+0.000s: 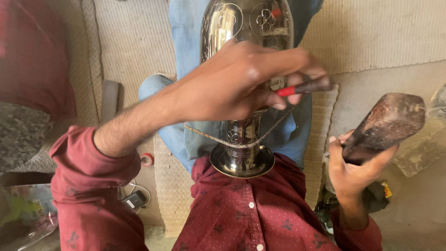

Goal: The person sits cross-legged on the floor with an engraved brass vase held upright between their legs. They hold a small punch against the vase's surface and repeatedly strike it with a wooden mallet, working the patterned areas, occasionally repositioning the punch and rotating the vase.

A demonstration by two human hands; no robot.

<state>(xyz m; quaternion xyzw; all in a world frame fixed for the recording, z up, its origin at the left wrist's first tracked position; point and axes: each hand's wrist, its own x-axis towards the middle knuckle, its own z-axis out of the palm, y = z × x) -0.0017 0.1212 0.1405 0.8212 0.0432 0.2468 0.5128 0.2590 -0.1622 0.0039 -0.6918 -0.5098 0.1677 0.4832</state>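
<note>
Head view: we see our left hand [237, 79] near the frame's centre, fingers pinched around a slim tool with a red grip [304, 87], its tip pressed to the shiny engraved metal vase [246, 28] lying along our lap toward twelve o'clock. A rope [204, 134] loops the vase's neck. At three o'clock our right hand [355, 169] is closed on a dark wooden mallet [388, 122], raised apart from the vase.

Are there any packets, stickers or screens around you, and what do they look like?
Plastic packet: bottom left beside the left sleeve, crinkly, clear with green and pink print.
Small wrapper: on the floor below the right hand, yellow and red.
No screens or signs in view.
</note>
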